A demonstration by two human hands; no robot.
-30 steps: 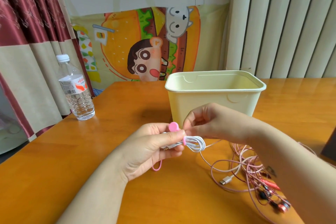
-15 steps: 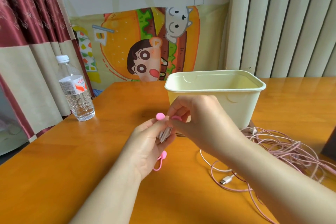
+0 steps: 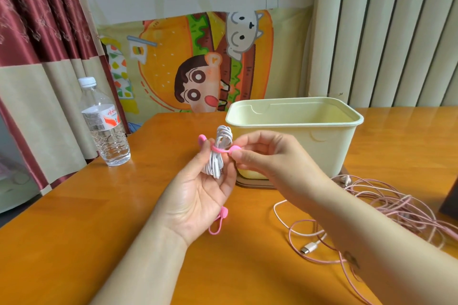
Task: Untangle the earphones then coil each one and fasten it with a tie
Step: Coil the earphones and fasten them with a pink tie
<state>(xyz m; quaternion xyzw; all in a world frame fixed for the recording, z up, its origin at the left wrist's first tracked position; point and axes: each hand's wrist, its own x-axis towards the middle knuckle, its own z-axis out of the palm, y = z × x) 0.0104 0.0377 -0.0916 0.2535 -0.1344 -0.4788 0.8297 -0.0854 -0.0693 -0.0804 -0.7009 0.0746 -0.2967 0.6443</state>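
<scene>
The person's left hand (image 3: 195, 195) is holding a white earphone cable (image 3: 221, 146), wound into a small upright bundle, just above the glossy orange wooden table (image 3: 74, 230). The palm is facing up, and the thumb and fingers are curling round the lower half of the bundle. A thin pink silicone tie (image 3: 218, 150) is crossing the middle of the bundle. One of its round ends is sticking up past the left fingertips. The other round end is being pinched between the thumb and forefinger of the right hand (image 3: 262, 153), just to the right of the bundle, and the remaining right fingers are curling inward.

A second pink silicone tie (image 3: 218, 221) is lying on the table, partly hidden under the heel of the left hand. To the right, a loose tangle of pink earphone cables (image 3: 396, 205) is spreading over the tabletop beside and under the right forearm. A pale plug (image 3: 309, 247) is lying at the tangle's near left edge.

A cream rectangular plastic bin (image 3: 295, 131) is standing open behind the hands, near the middle of the table. A clear plastic water bottle with a white cap (image 3: 104, 124) is standing upright at the table's far left edge. A dark red and beige curtain (image 3: 37, 57) is hanging beyond the bottle. A cartoon burger cloth (image 3: 198, 62) is hanging on the wall behind the bin.
</scene>
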